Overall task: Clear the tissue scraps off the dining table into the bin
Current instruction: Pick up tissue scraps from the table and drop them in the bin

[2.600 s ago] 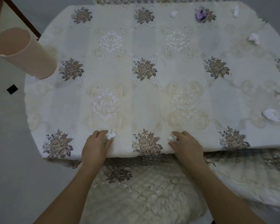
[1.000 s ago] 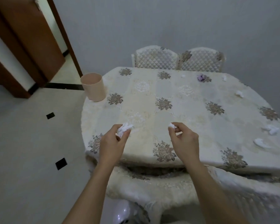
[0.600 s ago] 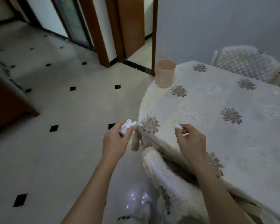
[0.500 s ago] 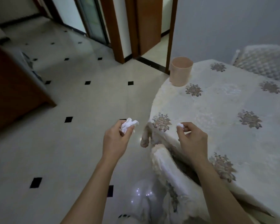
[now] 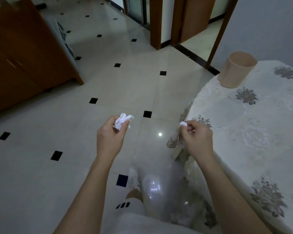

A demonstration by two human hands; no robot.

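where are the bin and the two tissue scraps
bin [image 5: 236, 73]: head view, on its outer wall
larger scrap [image 5: 123, 119]: head view, on its crumpled middle
smaller scrap [image 5: 183, 123]: head view, on its exposed tip

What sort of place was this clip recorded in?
Most likely a home dining area: a floral-clothed table, a pale tiled floor with black insets, wooden door frames, and a small bin beside the table.

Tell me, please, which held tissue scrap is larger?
The crumpled scrap in the left hand: it bulges above the grip, while the right hand pinches only a tiny wad.
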